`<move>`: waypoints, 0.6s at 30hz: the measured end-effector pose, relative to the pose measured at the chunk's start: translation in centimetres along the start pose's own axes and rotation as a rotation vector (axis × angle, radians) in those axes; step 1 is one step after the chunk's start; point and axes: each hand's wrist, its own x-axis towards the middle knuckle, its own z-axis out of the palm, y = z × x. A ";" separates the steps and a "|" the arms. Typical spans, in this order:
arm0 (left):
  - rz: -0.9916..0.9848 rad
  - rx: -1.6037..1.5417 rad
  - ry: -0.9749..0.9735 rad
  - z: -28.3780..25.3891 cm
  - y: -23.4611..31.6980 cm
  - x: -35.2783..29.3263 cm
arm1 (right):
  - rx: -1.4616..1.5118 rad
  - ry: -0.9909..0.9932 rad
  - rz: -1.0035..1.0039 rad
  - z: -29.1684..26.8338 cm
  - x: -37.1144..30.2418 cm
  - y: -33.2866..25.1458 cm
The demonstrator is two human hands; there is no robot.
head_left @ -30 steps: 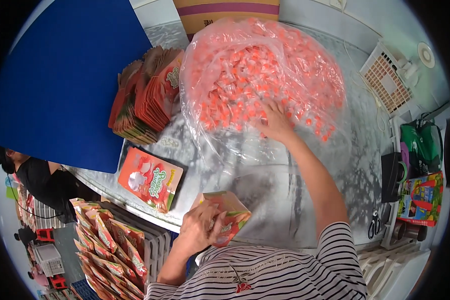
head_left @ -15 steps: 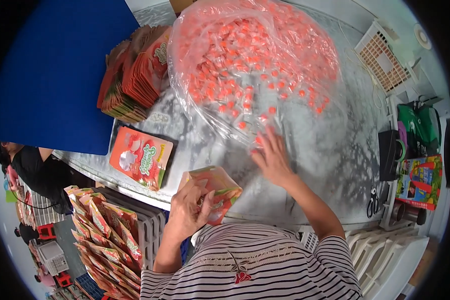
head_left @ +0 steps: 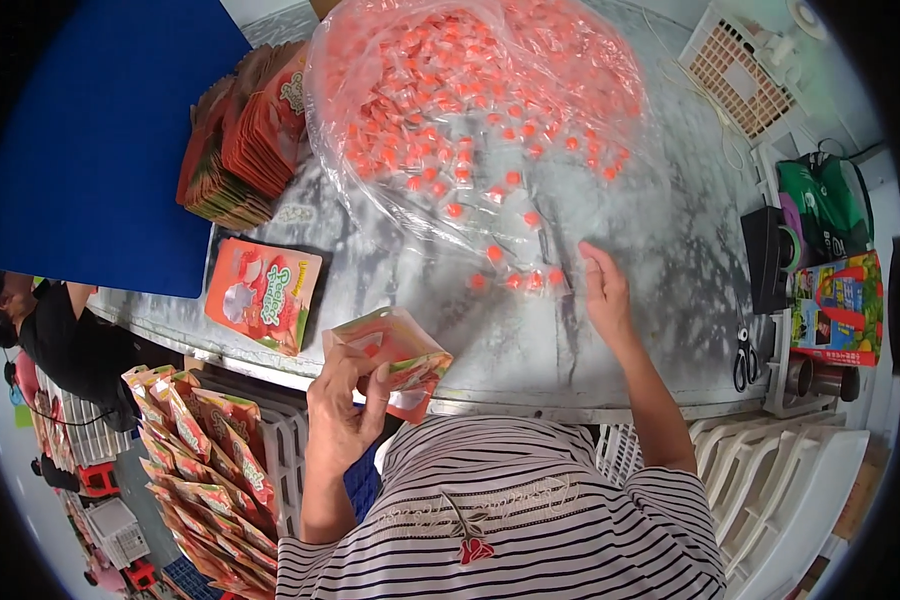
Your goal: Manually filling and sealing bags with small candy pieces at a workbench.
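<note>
Pouch (head_left: 412,345) is gripped at its near left side by the left hand (head_left: 342,408), thumb on the front and fingers behind; its mouth gapes away from the body. Right hand (head_left: 607,300) stands wide of it, to its right and farther out, above the table (head_left: 660,375). Its fingers are extended and close together, none curled round anything; the palm is largely turned from view.

Red pieces (head_left: 535,281), each in clear wrap, lie in a short row just left of the right hand, apart from it. Beyond both hands spreads a clear bag (head_left: 490,75) heaped with similar pieces, some strewn at its near edge.

Flat pouch (head_left: 262,295) lies on the table, left of and beyond the left hand. Farther out on that side stands a pouch stack (head_left: 255,140). Upright pouches (head_left: 205,470) fill the area left of the left forearm. Scissors (head_left: 744,362) lie well right of the right hand.
</note>
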 end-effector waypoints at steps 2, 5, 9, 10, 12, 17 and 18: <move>-0.022 -0.005 0.001 0.1 0.1 -0.2 | 0.017 0.002 0.001 0.2 -0.2 -0.1; -0.037 0.003 0.005 0.1 0.3 -0.4 | 0.037 -0.016 -0.006 0.8 0.0 -0.7; -0.036 0.024 0.003 0.1 0.5 -0.7 | 0.053 -0.096 -0.007 2.0 2.1 -2.1; -0.033 0.024 0.005 0.1 0.5 -0.7 | 0.053 -0.093 -0.010 2.5 2.8 -1.9; -0.039 0.020 -0.007 0.1 0.7 -0.7 | -0.026 -0.086 -0.139 3.7 4.5 -1.3; -0.042 0.021 0.013 0.0 0.9 -1.1 | -0.141 -0.189 -0.252 5.2 7.9 -1.0; -0.055 0.009 0.015 0.0 1.0 -1.1 | -0.200 -0.247 -0.344 5.2 8.1 -0.5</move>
